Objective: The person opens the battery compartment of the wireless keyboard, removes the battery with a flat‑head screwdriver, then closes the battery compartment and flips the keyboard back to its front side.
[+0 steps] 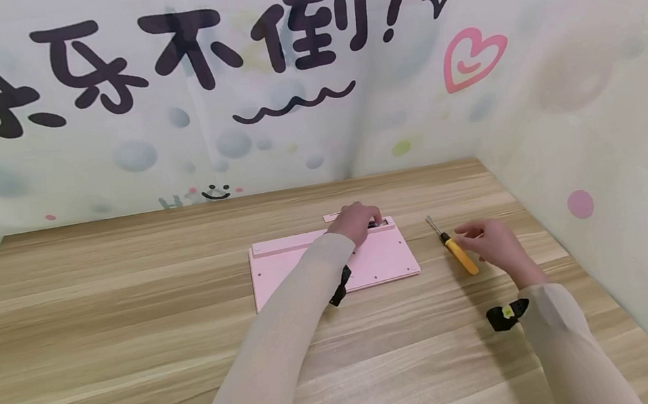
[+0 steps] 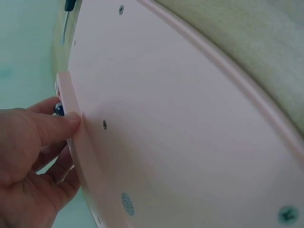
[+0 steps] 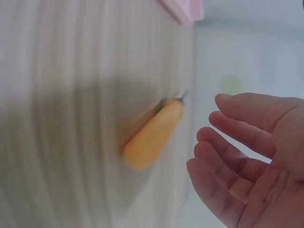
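A pink keyboard [image 1: 383, 257] lies face down on the table, its underside dotted with screws. My left hand [image 1: 354, 222] is at the raised ridge along its far edge, beside the battery compartment [image 1: 387, 222]. In the left wrist view, the thumb presses on the ridge and the fingers curl behind it, pinching it. The dark end of a battery [image 2: 59, 109] shows by the index finger. A screwdriver [image 1: 462, 257] with a yellow handle and metal shaft is right of the keyboard. My right hand [image 3: 251, 161] is beside it, fingers loosely bent and holding nothing.
A small pink strip, apparently the compartment cover [image 1: 330, 217], lies just beyond the keyboard. The wood-grain table [image 1: 102, 340] meets a printed cloth backdrop [image 1: 180, 139] at the back, and another cloth wall [image 1: 617, 143] rises on the right.
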